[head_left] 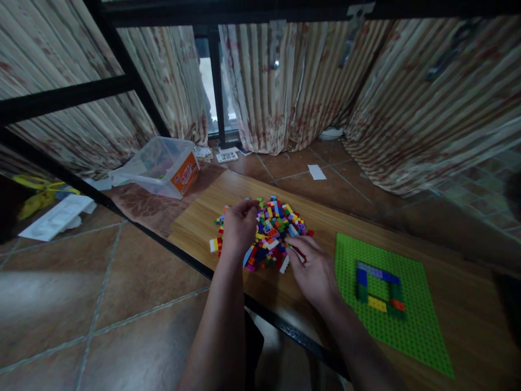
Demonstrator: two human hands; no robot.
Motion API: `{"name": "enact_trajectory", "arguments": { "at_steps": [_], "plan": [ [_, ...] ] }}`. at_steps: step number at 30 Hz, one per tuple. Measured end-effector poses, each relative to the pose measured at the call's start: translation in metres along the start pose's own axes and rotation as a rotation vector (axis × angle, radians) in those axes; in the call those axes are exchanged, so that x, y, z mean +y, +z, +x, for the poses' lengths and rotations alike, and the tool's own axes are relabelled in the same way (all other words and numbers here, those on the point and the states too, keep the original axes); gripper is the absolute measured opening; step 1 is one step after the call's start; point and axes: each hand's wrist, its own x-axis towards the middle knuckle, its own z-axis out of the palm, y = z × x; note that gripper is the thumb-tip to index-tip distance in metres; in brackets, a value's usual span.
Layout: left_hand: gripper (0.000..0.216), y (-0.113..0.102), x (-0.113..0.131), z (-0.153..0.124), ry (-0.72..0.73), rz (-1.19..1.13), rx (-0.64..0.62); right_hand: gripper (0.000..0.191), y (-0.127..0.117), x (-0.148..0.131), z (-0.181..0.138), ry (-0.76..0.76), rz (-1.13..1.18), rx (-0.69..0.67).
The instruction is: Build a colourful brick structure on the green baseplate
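Observation:
A heap of small multicoloured building bricks (272,232) lies on the wooden tabletop, under and between both hands. My left hand (241,225) is over the heap's left side, its fingers curled and bunched; whatever they may hold is hidden. At the right edge of the heap, my right hand (313,267) has its thumb and fingers closed around what looks like a red brick (299,253), only partly visible. Further right lies a green studded baseplate (423,326). On it stands a low four-sided outline of bricks (376,303) in blue, lilac, green, yellow and orange.
A clear plastic box (163,163) with an orange label stands beyond the table's left end. White moulded trays (57,217) and a yellow bag (36,198) are at far left. Black metal bars (134,87) cross the left side. Patterned curtains (285,92) hang behind the table.

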Motion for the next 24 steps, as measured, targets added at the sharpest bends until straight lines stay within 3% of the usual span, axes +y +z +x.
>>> {"name": "enact_trajectory", "arguments": {
  "at_steps": [6, 12, 17, 24],
  "plan": [
    [0.022, -0.006, -0.003, 0.005, -0.005, -0.106, 0.029, 0.03, 0.01, -0.011, 0.033, -0.226, -0.237, -0.233],
    [0.021, -0.009, -0.003, 0.007, -0.023, -0.148, 0.039, 0.033, 0.005, -0.002, 0.047, -0.292, -0.34, -0.361],
    [0.02, -0.009, 0.001, 0.003, -0.042, -0.168, -0.016, 0.026, 0.008, 0.004, 0.045, -0.306, -0.324, -0.317],
    [0.021, -0.006, -0.005, 0.002, -0.01, 0.019, -0.065, 0.027, 0.016, 0.012, 0.037, -0.296, -0.257, -0.182]
  ]
}}
